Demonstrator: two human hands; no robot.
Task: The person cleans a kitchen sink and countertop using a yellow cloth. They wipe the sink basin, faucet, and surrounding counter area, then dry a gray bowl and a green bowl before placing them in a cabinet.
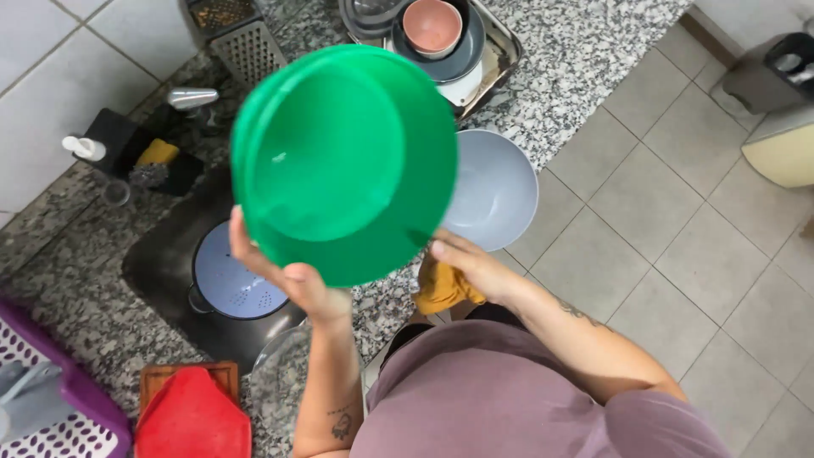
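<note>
Left hand (292, 280): grips the lower rim of the green bowl (343, 161), thumb on the near edge, fingers behind it.
Green bowl: held up above that grip and tilted so its hollow faces the camera; it hangs in the air over the counter.
Right hand (466, 265): closed around a mustard-yellow cloth (439, 288), thumb tip touching the bowl's lower right rim.
Below the left grip: a dark sink (161, 271) with a pale blue colander (229, 276) in a pot.
Beside the right grip: a grey bowl (496, 191) on the speckled granite counter (577, 51), partly hidden by the green bowl.
Beyond the bowl: a metal tray (500, 55) of stacked dishes with a pink cup (432, 25), and a box grater (246, 47).
Near the left elbow: a red board (193, 416) and a purple basket (76, 399).
</note>
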